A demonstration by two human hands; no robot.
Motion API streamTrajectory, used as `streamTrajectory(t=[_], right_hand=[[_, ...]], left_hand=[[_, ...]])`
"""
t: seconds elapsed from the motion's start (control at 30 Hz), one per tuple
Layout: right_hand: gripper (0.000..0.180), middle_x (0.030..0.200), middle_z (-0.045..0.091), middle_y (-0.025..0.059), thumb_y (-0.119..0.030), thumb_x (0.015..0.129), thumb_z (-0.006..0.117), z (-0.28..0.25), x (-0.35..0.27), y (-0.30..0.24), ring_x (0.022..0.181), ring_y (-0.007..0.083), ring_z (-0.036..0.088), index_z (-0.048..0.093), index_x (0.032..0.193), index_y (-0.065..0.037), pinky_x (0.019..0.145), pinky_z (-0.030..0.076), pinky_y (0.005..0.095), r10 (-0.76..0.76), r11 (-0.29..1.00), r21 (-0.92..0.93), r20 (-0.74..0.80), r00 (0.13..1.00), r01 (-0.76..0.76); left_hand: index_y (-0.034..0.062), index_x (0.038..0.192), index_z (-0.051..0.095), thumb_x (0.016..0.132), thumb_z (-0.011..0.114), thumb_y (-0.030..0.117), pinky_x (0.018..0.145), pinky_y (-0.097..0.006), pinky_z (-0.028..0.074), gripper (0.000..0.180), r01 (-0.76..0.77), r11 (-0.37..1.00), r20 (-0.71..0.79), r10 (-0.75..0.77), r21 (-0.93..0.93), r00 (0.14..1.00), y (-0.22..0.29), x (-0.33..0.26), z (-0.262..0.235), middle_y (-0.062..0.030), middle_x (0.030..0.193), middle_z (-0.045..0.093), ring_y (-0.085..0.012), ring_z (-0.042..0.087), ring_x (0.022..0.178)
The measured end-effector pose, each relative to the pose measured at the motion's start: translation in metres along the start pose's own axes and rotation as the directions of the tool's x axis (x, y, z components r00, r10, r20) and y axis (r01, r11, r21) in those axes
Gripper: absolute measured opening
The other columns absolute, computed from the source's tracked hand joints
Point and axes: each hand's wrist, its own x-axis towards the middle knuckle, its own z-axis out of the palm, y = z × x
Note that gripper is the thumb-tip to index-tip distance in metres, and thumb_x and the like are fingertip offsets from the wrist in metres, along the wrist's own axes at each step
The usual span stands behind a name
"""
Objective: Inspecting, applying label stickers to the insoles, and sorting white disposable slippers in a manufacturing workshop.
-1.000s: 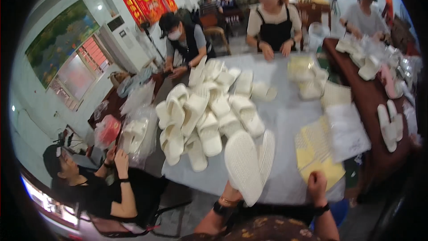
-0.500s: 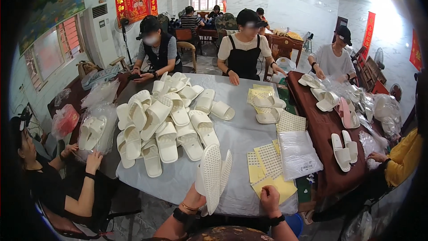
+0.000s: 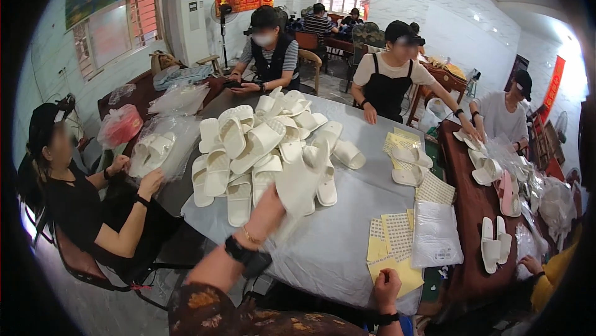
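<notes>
My left hand [image 3: 268,210] reaches out over the table, closed round a pair of white slippers [image 3: 297,182] smeared by motion. Just beyond it rises a heap of white slippers [image 3: 251,143], overlapped by the pair from this view. At the near right, my right hand [image 3: 387,287] is curled with fingertips together; whether anything small sits between them is hidden. It rests over the lowest of several yellow sticker sheets [image 3: 397,233]. To their right lies a white plastic pack [image 3: 437,236].
Another white pair [image 3: 412,165] lies on sticker sheets farther back. A brown-covered table [image 3: 462,212] at right carries slippers and clear bags. People work around the tables; at left, one person's hands hold a bagged pair [image 3: 152,153].
My left hand has carried the slippers forward toward the heap. My right hand stays by the sheets. The view has turned left, and the far person's arm now stretches to the right table.
</notes>
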Motion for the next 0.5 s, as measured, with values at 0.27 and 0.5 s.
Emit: streamTrajectory(t=[0.27,0.5], right_hand=[[0.004,0.072,0.063,0.0112,-0.001,0.084,0.061,0.006,0.004,-0.006,0.063,0.0187,0.060,0.063,0.087,0.002,0.060,0.049,0.0315,-0.007,1.000,0.014,-0.043,0.999,0.008],[0.005,0.074,0.063,0.0132,-0.001,0.083,0.063,0.003,0.003,0.007,0.064,0.0235,0.061,0.064,0.088,0.001,0.060,0.049,0.0348,-0.040,0.999,0.000,-0.050,0.998,0.040]], left_hand=[[-0.0031,0.114,0.067,0.092,0.056,0.014,0.077,-0.030,0.051,0.030,-0.214,0.712,-0.199,0.448,0.668,0.871,0.064,0.223,-0.143,-0.0068,0.101,0.072,-0.0149,0.065,0.087],[0.0133,0.106,0.076,0.081,0.066,0.030,0.097,-0.050,0.046,0.032,0.170,0.205,-0.219,0.242,0.964,0.945,-0.007,0.215,-0.150,-0.0156,0.119,0.066,-0.0343,0.059,0.117]])
